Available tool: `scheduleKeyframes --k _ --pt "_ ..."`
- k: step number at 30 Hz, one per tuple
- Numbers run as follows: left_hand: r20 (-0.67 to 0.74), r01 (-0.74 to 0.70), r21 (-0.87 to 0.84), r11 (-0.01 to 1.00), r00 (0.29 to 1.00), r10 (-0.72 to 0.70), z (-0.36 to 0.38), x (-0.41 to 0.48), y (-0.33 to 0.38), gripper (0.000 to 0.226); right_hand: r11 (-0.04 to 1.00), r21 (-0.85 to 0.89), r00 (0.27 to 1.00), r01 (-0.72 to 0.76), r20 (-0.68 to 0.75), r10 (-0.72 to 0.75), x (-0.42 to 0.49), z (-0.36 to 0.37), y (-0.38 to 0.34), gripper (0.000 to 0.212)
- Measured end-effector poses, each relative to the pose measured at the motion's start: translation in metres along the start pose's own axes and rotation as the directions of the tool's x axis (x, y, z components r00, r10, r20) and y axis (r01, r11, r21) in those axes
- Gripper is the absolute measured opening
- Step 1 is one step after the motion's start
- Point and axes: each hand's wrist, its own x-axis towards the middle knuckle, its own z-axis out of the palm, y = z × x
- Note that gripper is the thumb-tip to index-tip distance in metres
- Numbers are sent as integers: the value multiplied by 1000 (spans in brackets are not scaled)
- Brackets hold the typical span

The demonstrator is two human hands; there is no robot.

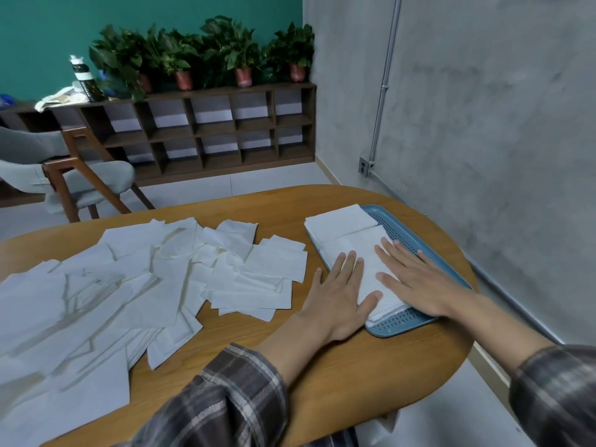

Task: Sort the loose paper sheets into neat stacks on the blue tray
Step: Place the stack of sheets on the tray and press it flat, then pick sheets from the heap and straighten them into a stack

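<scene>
Tray (408, 329): right side of table (322, 366), two stacks on it.
Near stack (371, 272): under both hands.
Left hand (338, 295): flat, fingers straight, pressing.
Right hand (416, 279): flat, pressing.
Loose sheets (129, 285): scattered left.

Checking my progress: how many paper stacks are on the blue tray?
2. The far stack lies at the far end of the blue tray; the near stack beside it, under the left hand and right hand. The hands may hide more.
</scene>
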Motion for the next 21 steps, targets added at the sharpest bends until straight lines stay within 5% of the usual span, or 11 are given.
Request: scheduleKeyframes --k 5,10,21 --pt "-152 -78 -132 988 987 57 -12 -17 -9 75 993 -113 995 -18 -99 7 -7 -22 -18 68" --pt "-329 -90 -52 995 942 69 -27 -46 -49 55 993 -66 968 96 -227 -109 -5 -35 -62 61" --pt "-360 123 -57 991 923 -136 -40 -117 -156 41 964 162 939 211 -307 -154 38 14 -165 49"
